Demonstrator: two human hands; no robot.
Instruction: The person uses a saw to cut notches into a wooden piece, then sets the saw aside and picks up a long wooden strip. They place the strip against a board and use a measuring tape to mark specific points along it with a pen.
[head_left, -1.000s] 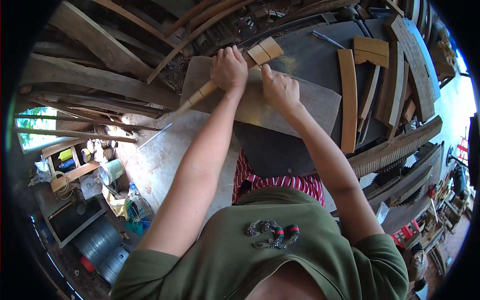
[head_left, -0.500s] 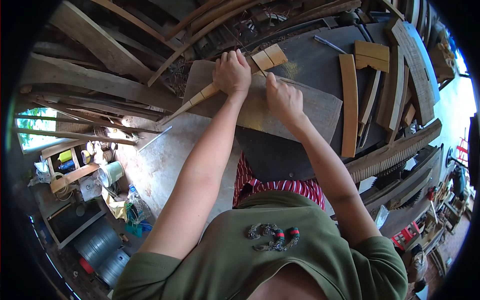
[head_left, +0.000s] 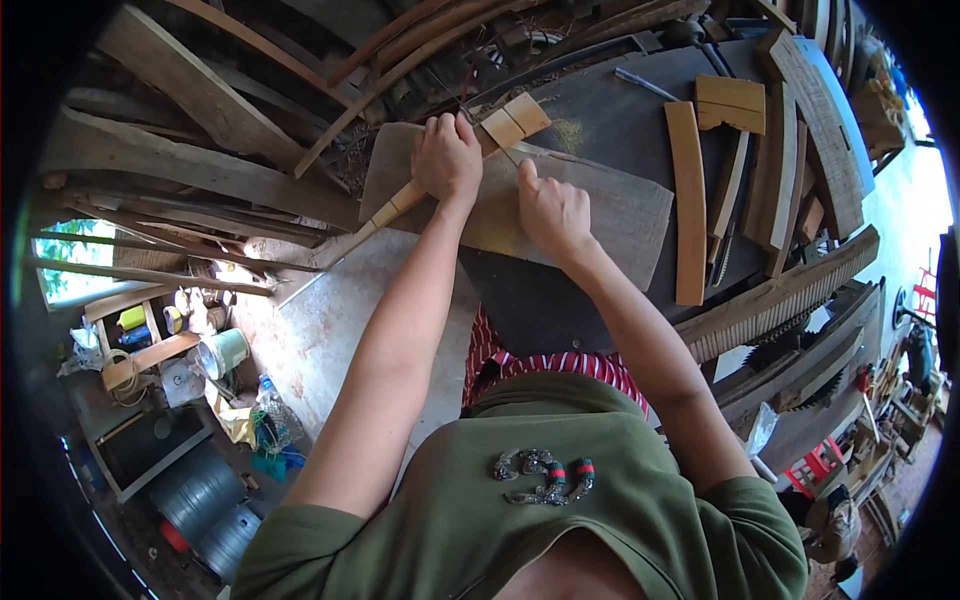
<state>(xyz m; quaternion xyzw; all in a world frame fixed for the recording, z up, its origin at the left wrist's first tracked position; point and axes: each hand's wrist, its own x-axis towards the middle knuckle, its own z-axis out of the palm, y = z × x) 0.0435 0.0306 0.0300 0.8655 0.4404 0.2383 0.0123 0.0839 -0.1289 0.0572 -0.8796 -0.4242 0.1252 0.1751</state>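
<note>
A light wooden strip [head_left: 398, 203] with dark crosswise lines runs slantwise over a wide grey-brown board [head_left: 625, 213]. My left hand [head_left: 447, 160] is closed around this strip. Beyond it, the strip's wider end [head_left: 517, 120] shows at the upper right. My right hand [head_left: 553, 208] is closed over the board, at the near end of a thin dark tool [head_left: 508, 154] that crosses the strip beside my left hand. The tool's grip is hidden in my fingers. Yellowish sawdust [head_left: 568, 136] lies on the dark tabletop past the strip.
Right of the board are a curved light piece [head_left: 688, 205], a notched block [head_left: 730, 104] and a metal rod [head_left: 645, 84] on the dark table [head_left: 620, 110]. Long planks [head_left: 190, 160] fill the upper left. A bucket [head_left: 222, 350] stands at the lower left.
Both hands, the board and the strip appear shifted slightly left in view, along with the table items. My right hand sits slightly lower, nearer me. Both hands stay closed.
</note>
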